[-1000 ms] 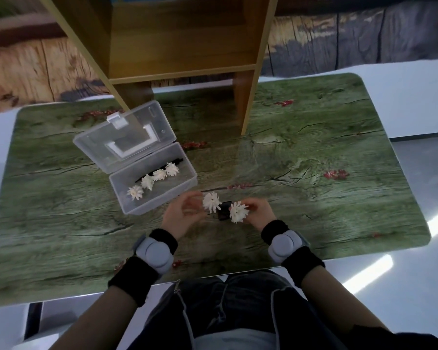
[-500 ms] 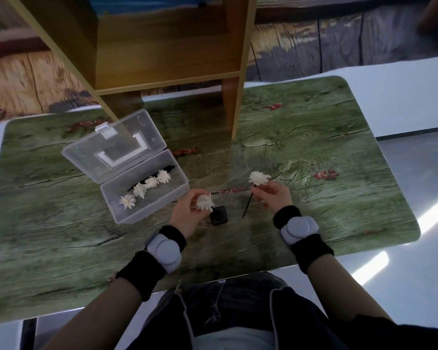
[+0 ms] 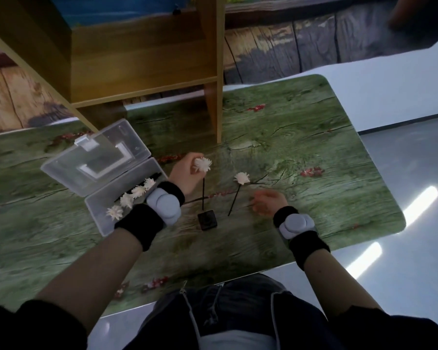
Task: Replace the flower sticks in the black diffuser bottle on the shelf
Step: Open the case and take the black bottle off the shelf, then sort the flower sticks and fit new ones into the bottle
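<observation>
The small black diffuser bottle [image 3: 207, 220] stands on the green mat between my wrists. My left hand [image 3: 186, 174] is raised above and behind it, pinching a white flower stick [image 3: 202, 164] just under its bloom. The thin black stem hangs straight down, with its tip at the bottle's mouth. A second white flower stick [image 3: 241, 178] lies flat on the mat to the right of the bottle. My right hand [image 3: 269, 203] hovers just right of that stem, fingers loosely curled and holding nothing.
A clear plastic box [image 3: 100, 205] with its lid open sits at the left and holds several more flower sticks [image 3: 132, 196]. The wooden shelf [image 3: 142, 72] stands at the back, one leg [image 3: 214, 114] resting on the green wood-print mat [image 3: 314, 147].
My left hand rose and drew its flower stick up until only the stem's tip meets the bottle. My right hand laid its flower stick on the mat and pulled back.
</observation>
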`<state>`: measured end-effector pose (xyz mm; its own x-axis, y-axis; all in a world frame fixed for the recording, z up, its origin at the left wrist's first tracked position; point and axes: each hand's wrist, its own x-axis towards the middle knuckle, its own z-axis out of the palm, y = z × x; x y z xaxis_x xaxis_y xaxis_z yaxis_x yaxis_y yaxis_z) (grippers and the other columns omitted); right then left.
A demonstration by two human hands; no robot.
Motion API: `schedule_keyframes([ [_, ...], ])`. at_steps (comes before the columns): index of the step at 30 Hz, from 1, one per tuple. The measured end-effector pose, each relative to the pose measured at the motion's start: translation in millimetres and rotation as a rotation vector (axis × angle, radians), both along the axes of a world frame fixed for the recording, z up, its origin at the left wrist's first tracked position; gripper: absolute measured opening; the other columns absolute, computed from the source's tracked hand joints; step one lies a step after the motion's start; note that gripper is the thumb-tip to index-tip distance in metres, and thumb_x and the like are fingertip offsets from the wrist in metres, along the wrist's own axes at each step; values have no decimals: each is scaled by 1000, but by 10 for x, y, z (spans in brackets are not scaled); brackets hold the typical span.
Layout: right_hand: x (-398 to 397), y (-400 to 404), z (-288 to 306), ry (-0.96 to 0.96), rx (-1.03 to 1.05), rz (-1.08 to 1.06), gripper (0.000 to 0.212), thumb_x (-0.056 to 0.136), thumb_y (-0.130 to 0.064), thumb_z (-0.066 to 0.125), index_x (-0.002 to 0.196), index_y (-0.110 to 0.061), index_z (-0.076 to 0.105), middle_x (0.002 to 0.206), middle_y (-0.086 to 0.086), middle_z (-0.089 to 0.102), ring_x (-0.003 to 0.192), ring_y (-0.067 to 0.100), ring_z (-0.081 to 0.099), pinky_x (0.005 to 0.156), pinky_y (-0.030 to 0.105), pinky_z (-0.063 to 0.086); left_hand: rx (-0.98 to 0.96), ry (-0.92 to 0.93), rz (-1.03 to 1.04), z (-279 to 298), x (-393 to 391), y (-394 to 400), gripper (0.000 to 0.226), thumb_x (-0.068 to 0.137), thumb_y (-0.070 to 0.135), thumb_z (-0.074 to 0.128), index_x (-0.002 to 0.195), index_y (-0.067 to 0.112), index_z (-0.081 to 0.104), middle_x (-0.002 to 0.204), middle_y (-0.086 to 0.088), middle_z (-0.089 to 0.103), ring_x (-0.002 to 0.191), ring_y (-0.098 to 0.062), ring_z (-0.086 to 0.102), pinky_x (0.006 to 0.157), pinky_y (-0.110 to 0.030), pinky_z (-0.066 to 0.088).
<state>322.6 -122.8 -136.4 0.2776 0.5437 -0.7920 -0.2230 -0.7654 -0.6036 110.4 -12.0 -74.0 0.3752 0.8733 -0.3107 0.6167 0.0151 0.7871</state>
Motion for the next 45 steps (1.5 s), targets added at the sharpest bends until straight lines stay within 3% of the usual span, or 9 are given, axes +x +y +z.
schedule_keyframes([
  [8,64,-249,37,-12,-17,-32,17,91,-9,55,77,-15,62,43,-6,65,32,2,56,35,12,44,-189,253,-68,-271,164,89,72,89,22,55,146,11,12,146,-16,39,127,-35,45,100,-39,38],
  [13,-185,-241,-20,-27,-37,98,15,90,-6,54,79,-12,61,44,-5,63,31,4,56,33,11,42,-269,95,119,-353,-180,-307,49,90,4,47,137,9,33,128,-11,51,104,-27,54,69,-26,45],
  [21,-777,2,15,-114,35,456,16,87,2,56,99,-5,62,65,4,56,31,-1,53,34,11,42,-395,-15,287,-715,-763,-1181,37,85,-8,49,122,-3,47,104,-11,61,102,-30,57,96,-42,47],
  [23,-889,46,-1,-122,45,492,11,86,3,57,92,-5,60,66,4,55,40,6,57,40,14,48,-411,-49,278,-754,-821,-1291,39,85,-13,46,123,-4,45,97,0,59,95,-23,57,90,-35,48],
  [27,-1001,55,-73,-122,20,513,22,85,5,56,74,-14,56,72,4,57,60,20,57,69,35,54,-471,-135,191,-748,-812,-1335,54,84,-22,35,134,-3,34,135,-18,45,126,-28,43,82,-9,45],
  [35,-1220,30,-101,-174,18,662,19,85,2,56,103,-1,60,72,2,59,61,18,58,64,28,52,-475,-167,297,-624,-899,-1364,53,84,-18,38,131,6,44,136,-18,49,121,-36,50,102,-39,40],
  [38,-1221,118,-10,-405,40,840,21,86,-5,56,104,-4,65,93,10,69,84,27,65,78,32,52,-445,-228,357,-573,-1043,-1389,54,82,-23,35,129,2,45,130,-21,53,116,-25,54,104,-39,40],
  [41,-1265,366,245,-576,162,910,18,86,-9,54,99,-10,66,105,11,68,99,27,62,87,32,49,-359,-343,510,-448,-1212,-1344,45,83,-22,36,112,7,56,103,-13,66,85,-8,68,86,-34,54],
  [45,-1548,805,595,-569,391,899,14,86,-6,52,87,-12,66,83,5,63,78,22,59,79,34,52,-237,-376,633,-249,-1496,-1124,44,84,-17,39,92,19,63,79,0,72,68,-3,68,61,-14,53],
])
